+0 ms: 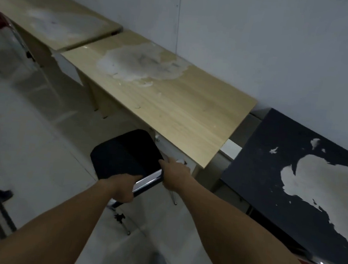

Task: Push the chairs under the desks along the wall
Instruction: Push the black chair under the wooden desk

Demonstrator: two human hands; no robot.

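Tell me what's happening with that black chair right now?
A person has both hands on the black chair: the left hand and right hand grip the chrome bar along its near edge. The chair sits in front of the light wooden desk against the wall, with only its far edge reaching the desk front, so it is not yet pushed under.

A plain pale wall (242,32) runs behind everything, marked with a thin vertical line and a few dark scuffs; the floor (30,139) is pale glossy tile, its joints faintly visible; the light is dim and even.
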